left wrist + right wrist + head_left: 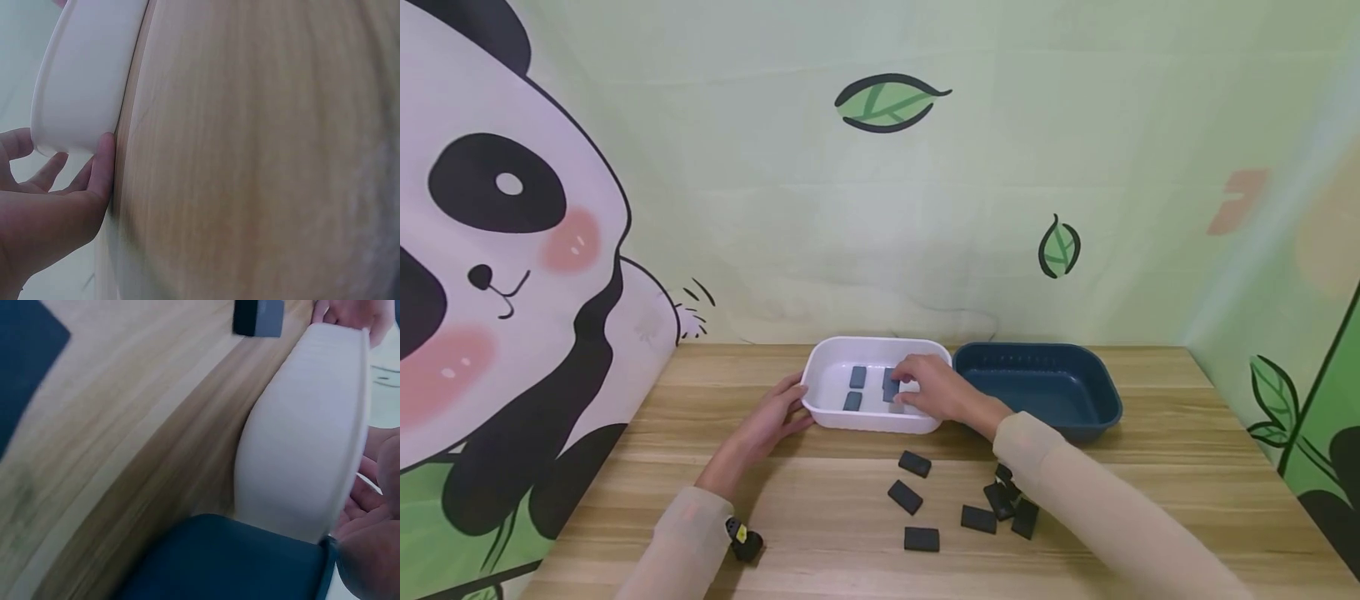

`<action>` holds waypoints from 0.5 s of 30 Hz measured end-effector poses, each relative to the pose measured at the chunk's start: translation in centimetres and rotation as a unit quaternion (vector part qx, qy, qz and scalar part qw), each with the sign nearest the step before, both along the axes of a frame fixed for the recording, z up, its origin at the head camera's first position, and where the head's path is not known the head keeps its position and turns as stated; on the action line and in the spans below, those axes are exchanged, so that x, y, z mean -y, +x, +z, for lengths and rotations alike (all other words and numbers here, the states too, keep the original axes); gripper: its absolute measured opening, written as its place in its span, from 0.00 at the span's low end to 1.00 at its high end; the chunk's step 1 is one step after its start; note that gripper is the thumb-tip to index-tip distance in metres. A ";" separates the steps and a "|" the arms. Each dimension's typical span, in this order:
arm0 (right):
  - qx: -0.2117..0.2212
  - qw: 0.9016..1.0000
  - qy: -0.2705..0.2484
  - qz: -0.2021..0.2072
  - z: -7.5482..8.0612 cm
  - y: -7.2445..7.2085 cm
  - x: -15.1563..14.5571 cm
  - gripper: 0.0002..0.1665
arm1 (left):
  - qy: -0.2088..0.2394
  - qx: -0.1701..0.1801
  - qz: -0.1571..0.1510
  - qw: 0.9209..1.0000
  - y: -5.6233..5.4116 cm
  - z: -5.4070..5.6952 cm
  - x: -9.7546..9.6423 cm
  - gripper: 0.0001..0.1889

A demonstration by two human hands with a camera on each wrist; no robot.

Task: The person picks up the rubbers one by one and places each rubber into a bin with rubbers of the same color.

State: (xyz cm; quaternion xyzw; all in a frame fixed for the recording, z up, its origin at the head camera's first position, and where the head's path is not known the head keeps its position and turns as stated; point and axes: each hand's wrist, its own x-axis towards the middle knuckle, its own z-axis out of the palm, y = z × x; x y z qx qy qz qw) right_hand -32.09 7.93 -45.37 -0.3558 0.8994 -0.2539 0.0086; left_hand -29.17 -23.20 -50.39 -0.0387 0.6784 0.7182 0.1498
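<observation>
A white tub (871, 423) stands at the back of the table, with my left hand (769, 419) holding its left end. In the left wrist view, the fingers of that hand (62, 194) curve round the tub's end, from rim down to table. My right hand (936, 388) reaches inside the tub and pinches a dark domino-shaped block (891, 387), partly hidden by the fingertips. Left of it, two more such blocks lie on the tub's floor: one block (857, 377) farther back, another block (852, 402) nearer. The right wrist view hides the tub's inside.
A dark blue tub (1037, 417) stands against the white one on the right. Several black blocks (921, 539) lie scattered in front, some bunched beside the right sleeve (1075, 475). A small black object with a yellow mark (745, 542) is by the left sleeve. A printed cloth hangs behind.
</observation>
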 end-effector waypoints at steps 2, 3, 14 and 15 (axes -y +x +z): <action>0.008 1.000 0.001 -0.008 -0.3 -0.5 0.2 0.20 | 0.000 0.000 -0.001 1.000 0.0 0.0 0.0 0.31; 0.013 1.000 0.003 -0.011 -0.5 -0.7 0.4 0.19 | 0.001 0.001 0.000 1.000 0.0 0.0 0.0 0.30; 0.050 0.998 0.037 -0.017 -1.0 -1.3 1.7 0.16 | -0.004 0.000 -0.004 1.000 0.0 0.0 0.2 0.31; 0.053 0.998 0.040 -0.017 -1.1 -1.2 1.8 0.16 | -0.005 0.000 -0.005 1.000 0.0 0.0 0.2 0.31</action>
